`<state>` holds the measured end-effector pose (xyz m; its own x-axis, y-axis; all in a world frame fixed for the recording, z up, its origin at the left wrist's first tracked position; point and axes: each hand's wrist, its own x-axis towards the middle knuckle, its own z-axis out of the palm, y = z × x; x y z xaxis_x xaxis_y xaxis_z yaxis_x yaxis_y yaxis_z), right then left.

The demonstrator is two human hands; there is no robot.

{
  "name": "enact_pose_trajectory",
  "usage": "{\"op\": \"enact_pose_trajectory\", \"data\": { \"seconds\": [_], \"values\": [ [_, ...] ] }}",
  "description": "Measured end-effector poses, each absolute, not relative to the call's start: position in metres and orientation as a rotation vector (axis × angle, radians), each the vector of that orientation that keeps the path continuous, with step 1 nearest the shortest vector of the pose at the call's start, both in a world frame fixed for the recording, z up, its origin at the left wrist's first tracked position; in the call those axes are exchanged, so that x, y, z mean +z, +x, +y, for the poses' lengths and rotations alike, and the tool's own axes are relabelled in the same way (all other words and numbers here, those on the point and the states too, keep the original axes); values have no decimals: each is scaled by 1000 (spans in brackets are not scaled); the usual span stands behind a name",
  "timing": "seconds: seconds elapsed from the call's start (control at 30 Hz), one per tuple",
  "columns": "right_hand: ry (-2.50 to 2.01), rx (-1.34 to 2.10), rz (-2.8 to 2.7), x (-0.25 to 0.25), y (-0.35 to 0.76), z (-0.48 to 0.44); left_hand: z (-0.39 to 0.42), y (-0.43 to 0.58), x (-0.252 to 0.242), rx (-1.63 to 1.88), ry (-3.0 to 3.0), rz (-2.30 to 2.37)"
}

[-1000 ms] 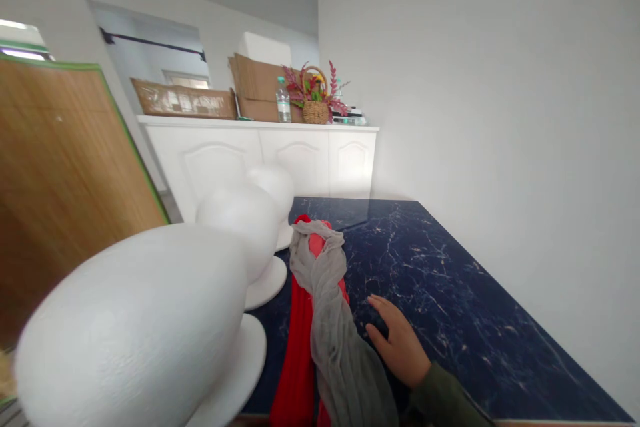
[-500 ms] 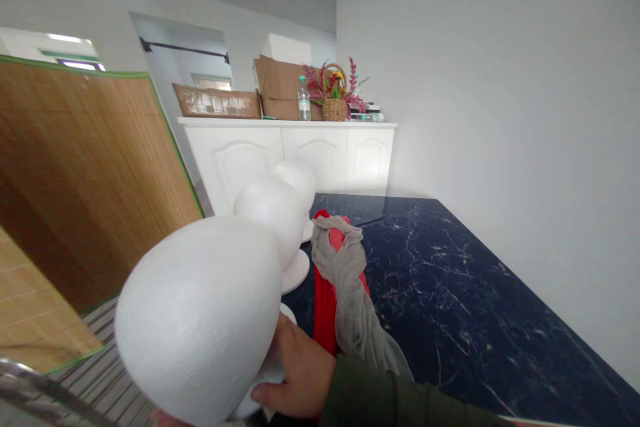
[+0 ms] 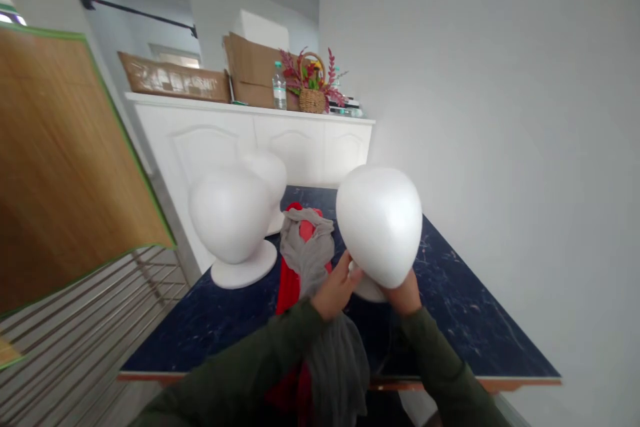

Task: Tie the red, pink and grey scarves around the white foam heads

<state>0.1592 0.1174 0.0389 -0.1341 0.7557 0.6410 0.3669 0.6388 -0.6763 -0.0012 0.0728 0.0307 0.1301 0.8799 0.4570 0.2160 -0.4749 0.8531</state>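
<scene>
A smooth white mannequin head (image 3: 379, 223) on a round base is over the right half of the dark blue marbled table (image 3: 470, 307). My left hand (image 3: 336, 285) grips it low on the left, by the neck. At its lower right is my right hand (image 3: 404, 292), the fingers partly hidden behind the head. Two more white mannequin heads stand at the left: a near one (image 3: 231, 217) on its round base and a farther one (image 3: 270, 173). Between them and my hands lie a grey scarf (image 3: 313, 257) and a red scarf (image 3: 287, 287), trailing over the front edge.
Behind the table, a white cabinet (image 3: 200, 130) carries cardboard boxes (image 3: 255, 70), a water bottle (image 3: 279, 87) and a flower basket (image 3: 312, 100). To the left are a bamboo mat (image 3: 55, 160) and a metal rack (image 3: 100, 320). A grey wall (image 3: 485, 113) borders the right.
The held mannequin head has moved from the left of the scarves to their right, over the table. Both my hands moved with it. My view has shifted, showing the table's front edge.
</scene>
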Motion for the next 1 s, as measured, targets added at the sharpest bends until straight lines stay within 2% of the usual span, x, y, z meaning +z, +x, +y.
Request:
{"op": "enact_pose_trajectory", "data": {
  "seconds": [0.17, 0.4, 0.57, 0.73, 0.8, 0.9, 1.0],
  "values": [
    [-1119, 384, -1582, 8, 194, 150, 147, 23, 11, 1190, 1627, 802],
    [-1214, 174, -1426, -23, 179, 159, 153, 16, -3, 1118, 1697, 782],
    [-1264, 134, -1437, -29, 184, 155, 118, 3, 24, 1113, 2022, 1220],
    [-1411, 169, -1364, -43, 180, 99, 56, -54, 45, 1023, 2148, 1719],
    [-1382, 297, -1479, -42, 159, 74, 43, -75, 37, 930, 2131, 1851],
    [-1235, 479, -1940, -24, 110, 60, 42, -92, 13, 825, 2153, 1916],
    [-1341, 448, -2308, 2, 62, 75, 49, -97, -10, 740, 2244, 1854]
  ]
}}
